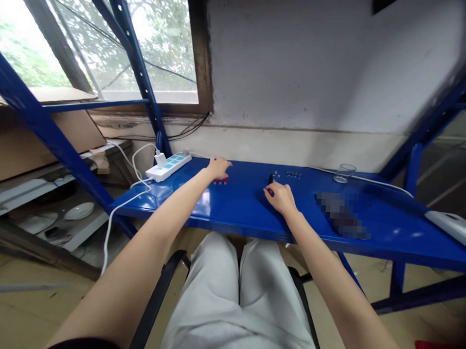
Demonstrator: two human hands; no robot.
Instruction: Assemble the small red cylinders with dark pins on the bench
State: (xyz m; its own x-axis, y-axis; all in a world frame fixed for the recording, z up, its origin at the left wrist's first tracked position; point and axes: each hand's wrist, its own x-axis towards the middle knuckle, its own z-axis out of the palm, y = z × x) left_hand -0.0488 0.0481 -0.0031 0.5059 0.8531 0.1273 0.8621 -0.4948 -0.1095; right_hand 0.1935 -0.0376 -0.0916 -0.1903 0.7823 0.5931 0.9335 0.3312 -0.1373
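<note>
On the left part of the blue table my left hand (218,167) is stretched out, its fingers apart, just behind a few small red pieces (220,181). My right hand (280,197) is near the middle of the table, thumb and fingertips curled together; whatever is between them is too small to make out. A small black piece (271,178) stands just behind the right fingertips. Several tiny metallic pieces (293,174) lie in a row farther back, with a few small clear ones (277,174) to their left.
A white power strip (168,166) with a plug and cables is at the table's left end. A clear glass (345,172) stands at the back right. Nearer lies a dark blurred object (341,215). A white device (455,228) sits at the right edge. Blue posts frame the table (231,208).
</note>
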